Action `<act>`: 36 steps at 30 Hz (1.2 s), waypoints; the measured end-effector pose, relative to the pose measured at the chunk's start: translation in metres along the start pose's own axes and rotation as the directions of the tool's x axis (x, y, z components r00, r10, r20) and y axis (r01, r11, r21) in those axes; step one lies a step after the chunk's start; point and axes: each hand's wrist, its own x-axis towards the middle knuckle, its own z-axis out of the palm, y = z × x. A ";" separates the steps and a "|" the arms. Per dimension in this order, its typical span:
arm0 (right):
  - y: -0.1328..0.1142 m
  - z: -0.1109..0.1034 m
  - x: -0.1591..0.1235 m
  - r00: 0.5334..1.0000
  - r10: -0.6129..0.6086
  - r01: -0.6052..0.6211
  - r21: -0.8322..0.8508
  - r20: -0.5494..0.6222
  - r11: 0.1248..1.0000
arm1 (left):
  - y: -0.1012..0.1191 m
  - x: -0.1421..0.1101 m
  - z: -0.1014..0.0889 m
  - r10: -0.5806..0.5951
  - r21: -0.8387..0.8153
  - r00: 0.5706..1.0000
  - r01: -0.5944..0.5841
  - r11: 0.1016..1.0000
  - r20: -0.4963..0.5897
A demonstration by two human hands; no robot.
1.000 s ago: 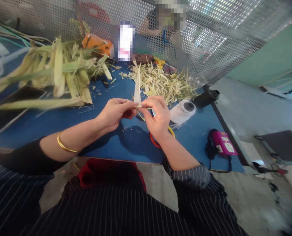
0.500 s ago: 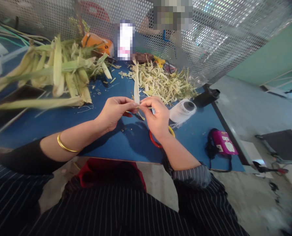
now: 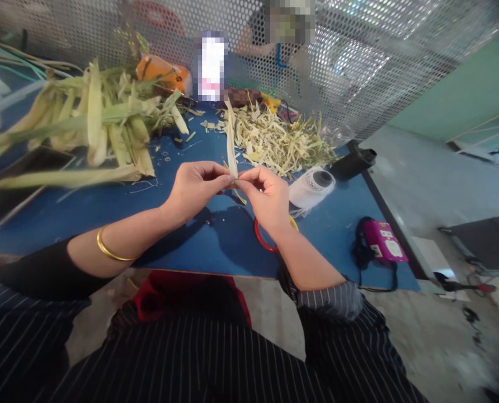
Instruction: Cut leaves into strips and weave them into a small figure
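A pale corn husk strip point(image 3: 231, 143) stands up between my hands above the blue table point(image 3: 182, 246). Its lower end is pinched by both: my left hand point(image 3: 197, 187) closes on it from the left, thumb against fingers. From the other side my right hand point(image 3: 268, 196) grips the same end, the fingertips of the two hands meeting. A thin yellowish scrap hangs below the pinch. Behind my right hand stands a cone of white thread point(image 3: 310, 190). Under my right wrist lies a red and yellow ring point(image 3: 263, 238), partly hidden.
Long husks point(image 3: 94, 117) are heaped at the left, near a dark flat tray point(image 3: 31, 168). Husk shreds point(image 3: 283, 140) are piled at the back, before a perforated metal screen point(image 3: 241, 67). Right are a black cone point(image 3: 354, 163) and a purple box point(image 3: 386, 240) with a cord. Someone sits beyond the screen.
Both hands keep their pinch on the corn husk strip, with only a slight shift. The view has moved a little, and the person beyond the screen has changed position slightly.
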 end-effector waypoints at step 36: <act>0.005 0.002 0.001 0.997 0.070 -0.068 0.119 -0.014 0.990 | -0.007 0.002 0.004 -0.023 -0.181 1.000 0.022 0.983 -0.005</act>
